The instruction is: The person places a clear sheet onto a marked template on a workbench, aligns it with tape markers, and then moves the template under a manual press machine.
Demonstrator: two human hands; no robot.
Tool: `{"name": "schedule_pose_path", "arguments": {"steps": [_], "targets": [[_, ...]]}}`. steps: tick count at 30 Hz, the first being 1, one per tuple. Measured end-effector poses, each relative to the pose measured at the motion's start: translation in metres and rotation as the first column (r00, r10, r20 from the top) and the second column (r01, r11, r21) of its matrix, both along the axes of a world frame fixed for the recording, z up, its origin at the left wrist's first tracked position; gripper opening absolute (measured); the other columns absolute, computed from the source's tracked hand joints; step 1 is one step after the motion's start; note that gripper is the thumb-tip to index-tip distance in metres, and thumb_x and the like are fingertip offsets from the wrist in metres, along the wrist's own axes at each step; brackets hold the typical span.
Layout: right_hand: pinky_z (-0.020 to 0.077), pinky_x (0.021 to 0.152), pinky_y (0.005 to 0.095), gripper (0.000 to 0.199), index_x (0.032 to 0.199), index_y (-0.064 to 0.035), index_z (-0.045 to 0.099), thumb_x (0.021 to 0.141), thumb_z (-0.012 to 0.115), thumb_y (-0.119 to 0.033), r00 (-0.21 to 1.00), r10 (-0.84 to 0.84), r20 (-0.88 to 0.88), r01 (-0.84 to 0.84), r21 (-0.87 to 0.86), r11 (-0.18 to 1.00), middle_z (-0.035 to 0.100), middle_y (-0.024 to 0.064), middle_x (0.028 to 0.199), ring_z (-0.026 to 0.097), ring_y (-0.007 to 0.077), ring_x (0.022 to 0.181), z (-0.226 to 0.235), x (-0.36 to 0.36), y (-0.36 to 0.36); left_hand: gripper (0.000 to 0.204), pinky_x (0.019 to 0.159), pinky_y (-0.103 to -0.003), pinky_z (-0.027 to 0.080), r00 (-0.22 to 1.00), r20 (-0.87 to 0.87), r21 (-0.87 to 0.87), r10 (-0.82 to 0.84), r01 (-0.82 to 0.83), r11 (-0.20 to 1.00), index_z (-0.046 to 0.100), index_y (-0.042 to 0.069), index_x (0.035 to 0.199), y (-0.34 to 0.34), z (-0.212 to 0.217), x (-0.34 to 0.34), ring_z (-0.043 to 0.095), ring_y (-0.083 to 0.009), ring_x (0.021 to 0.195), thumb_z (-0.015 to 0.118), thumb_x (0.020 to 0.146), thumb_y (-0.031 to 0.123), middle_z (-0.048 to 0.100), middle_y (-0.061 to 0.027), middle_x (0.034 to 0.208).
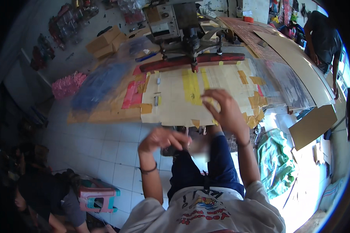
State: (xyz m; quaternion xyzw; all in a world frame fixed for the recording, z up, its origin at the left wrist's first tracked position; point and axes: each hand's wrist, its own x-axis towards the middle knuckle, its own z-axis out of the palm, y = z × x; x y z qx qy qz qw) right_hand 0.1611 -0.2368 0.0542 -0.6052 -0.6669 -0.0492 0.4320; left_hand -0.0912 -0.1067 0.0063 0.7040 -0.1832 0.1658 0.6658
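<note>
My right hand [226, 110] is over the near right part of a cream work board [171, 110], thumb and fingers apart, and I see nothing in it. Lower and to the left, my left hand [163, 140] hangs in front of the board's near edge, its fingers stretched to the right and slightly smeared; it holds nothing that I can make out. The board carries yellow strips [190, 87], brown tape patches [256, 103] and a red patch [133, 94] at its left. Along its far edge stands a press machine [190, 42] with a curved red bar [217, 57].
Clear and bluish plastic sheets [101, 85] lie left of the board, near a pink bundle [69, 84] and a cardboard box [106, 42]. A green sack [276, 163] lies on the floor at right. One person [326, 42] stands far right; another [46, 194] is lower left beside a stool [99, 196].
</note>
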Motion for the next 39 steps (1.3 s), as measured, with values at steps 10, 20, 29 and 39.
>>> {"name": "schedule_pose_path", "arguments": {"steps": [10,20,29,39], "targets": [[0.0137,0.121,0.0571,0.066,0.149,-0.0284,0.046,0.096,0.04,-0.067,0.913,-0.125,0.387,0.292,-0.408,0.865,0.03,0.0197,0.159,0.023,0.0418,0.148,-0.046,0.049,0.063,0.043,0.109,-0.035,0.039,0.495,-0.039,0.374,0.868,-0.798,0.472,0.067,0.001,0.122,0.099,0.002,0.047,0.062,-0.0236,0.118,0.045,0.106,0.035,0.069,-0.0143,0.121],[0.0314,0.112,0.0563,0.043,0.127,-0.0233,0.064,0.093,0.062,-0.048,0.897,0.029,0.441,0.209,-0.482,0.851,0.055,0.0149,0.135,0.045,0.0362,0.133,-0.01,0.048,-0.009,0.047,0.116,-0.04,0.034,0.484,0.15,0.656,0.862,-0.701,0.28,0.058,-0.001,0.132,0.073,0.014,0.08,0.049,-0.0332,0.134,0.061,0.097,0.029,0.057,-0.0198,0.139],[0.0326,0.11,0.0514,0.082,0.143,-0.0241,0.049,0.078,0.07,-0.068,0.908,-0.052,0.416,0.295,-0.547,0.783,0.057,0.0092,0.129,0.044,0.0312,0.133,-0.016,0.148,0.081,0.08,0.117,-0.044,0.028,0.554,-0.084,0.965,0.828,-0.161,0.206,0.044,-0.001,0.145,0.118,0.027,0.141,0.039,-0.0372,0.138,0.064,0.089,0.052,0.045,-0.0225,0.143],[0.0439,0.101,0.0512,0.085,0.131,-0.0211,0.049,0.067,0.081,-0.066,0.916,0.109,0.385,0.232,-0.734,0.638,0.053,0.0081,0.131,0.049,0.033,0.128,0.006,0.141,0.095,0.081,0.11,-0.05,0.029,0.594,-0.119,0.961,0.795,-0.134,0.244,0.056,0.005,0.125,0.133,0.033,0.151,0.041,-0.0308,0.133,0.075,0.074,0.065,0.05,-0.0161,0.134]]}}
